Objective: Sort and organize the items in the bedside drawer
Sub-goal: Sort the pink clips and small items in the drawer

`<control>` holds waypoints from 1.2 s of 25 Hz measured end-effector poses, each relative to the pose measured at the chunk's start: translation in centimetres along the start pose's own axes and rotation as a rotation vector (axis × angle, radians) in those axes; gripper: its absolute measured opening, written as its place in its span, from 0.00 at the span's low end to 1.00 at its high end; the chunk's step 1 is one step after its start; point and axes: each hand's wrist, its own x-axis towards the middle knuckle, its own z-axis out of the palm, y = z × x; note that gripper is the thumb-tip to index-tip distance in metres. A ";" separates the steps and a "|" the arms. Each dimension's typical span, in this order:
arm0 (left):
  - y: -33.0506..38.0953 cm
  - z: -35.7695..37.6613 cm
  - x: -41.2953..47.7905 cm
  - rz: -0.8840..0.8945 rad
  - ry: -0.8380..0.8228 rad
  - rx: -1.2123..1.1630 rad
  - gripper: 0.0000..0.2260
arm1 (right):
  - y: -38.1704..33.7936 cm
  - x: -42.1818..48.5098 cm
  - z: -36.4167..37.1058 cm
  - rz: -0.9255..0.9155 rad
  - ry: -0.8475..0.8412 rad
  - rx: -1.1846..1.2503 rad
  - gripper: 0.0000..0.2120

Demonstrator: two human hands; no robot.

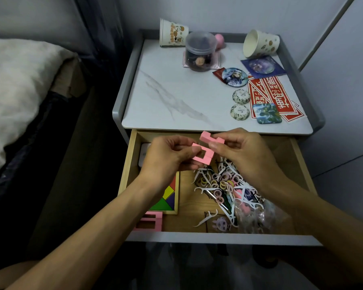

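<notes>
The wooden bedside drawer [300, 162] stands pulled open below the marble-top nightstand. Above its back half, my left hand [168, 158] pinches a pink U-shaped block [203, 159]. My right hand [243, 151] grips a second pink block [210, 139], and the two pieces touch. In the drawer lie a colourful tangram in a wooden frame [168, 197], another pink block frame [149, 221] at the front left, a heap of white floss picks and small hair ties [220, 185], and a clear plastic bag [258, 214].
On the nightstand top [168, 95] stand two paper cups [172, 33] [260, 43], a clear lidded jar [199, 52], round badges [234, 77], small tins, a square magnet and red stickers [279, 95]. A bed with a white blanket [15, 86] lies left. A wall is close on the right.
</notes>
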 end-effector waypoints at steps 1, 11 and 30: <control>0.0 0.0 0.0 0.013 0.004 0.024 0.08 | 0.0 0.2 -0.2 -0.006 -0.012 -0.017 0.12; 0.3 0.0 -0.4 0.092 -0.019 0.096 0.08 | 0.2 0.5 -0.3 -0.025 -0.138 0.008 0.13; 0.0 -0.4 0.0 -0.022 -0.013 -0.046 0.08 | -0.8 0.2 0.4 -0.188 -0.073 -0.230 0.14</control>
